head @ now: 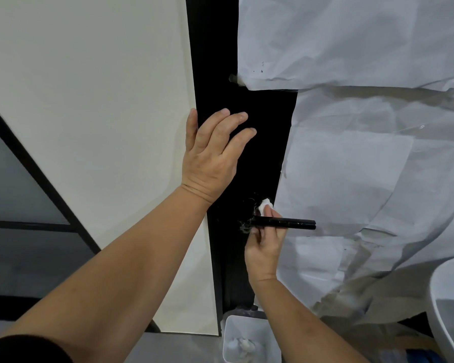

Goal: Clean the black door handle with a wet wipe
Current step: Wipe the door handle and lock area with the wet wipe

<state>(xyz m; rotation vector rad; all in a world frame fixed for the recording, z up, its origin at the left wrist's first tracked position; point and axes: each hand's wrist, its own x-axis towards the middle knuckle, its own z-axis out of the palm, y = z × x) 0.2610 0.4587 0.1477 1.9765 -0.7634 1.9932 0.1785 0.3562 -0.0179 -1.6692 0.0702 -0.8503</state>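
Pinching a wet wipe against the black door handle, the right hand works below the flat, open left hand.

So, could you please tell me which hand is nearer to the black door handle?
Right. The right hand is at the black door handle, pressing a wet wipe near its base; the left hand rests flat on the door, higher up.

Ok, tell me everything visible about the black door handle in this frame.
The black door handle is a slim, glossy straight lever, lying horizontal and pointing right from its base on the black door. Wet smears glint around the base. The right hand presses a bunched white wet wipe near its base, fingers reaching behind the lever.
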